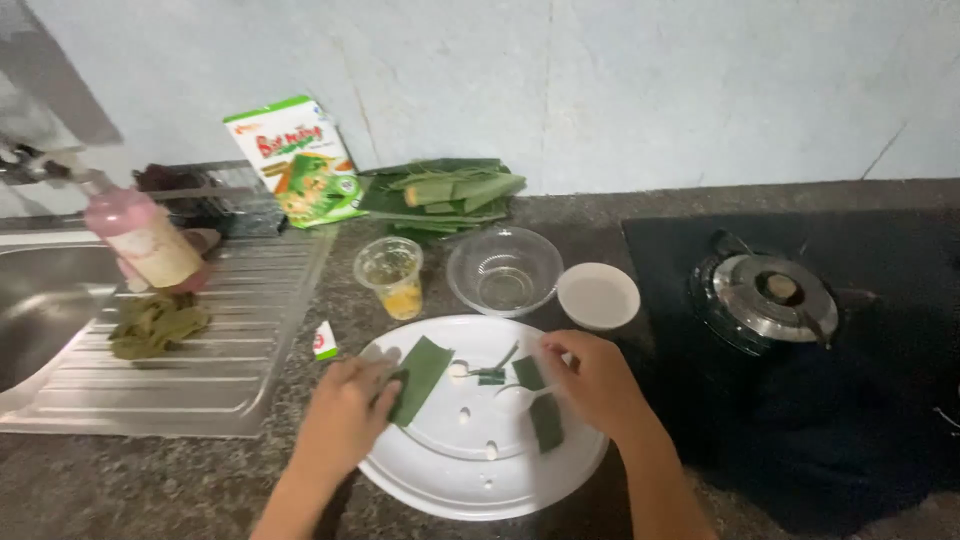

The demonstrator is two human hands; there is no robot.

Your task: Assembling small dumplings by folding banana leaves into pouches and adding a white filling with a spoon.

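Hands (345, 415): I count two
Leaf strips on white plate (424, 375): three
Bowls (503, 270): two
Plastic cup (391, 275): one

The pink bottle (148, 238) is motion-blurred; the sink (40, 300) is cut off at the left edge.

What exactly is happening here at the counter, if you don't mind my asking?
A person is working with strips of green leaf over a white plate on a stone counter. The left hand holds one leaf strip; the right hand is at smaller leaf pieces beside small white lumps. More leaves lie stacked by the wall.
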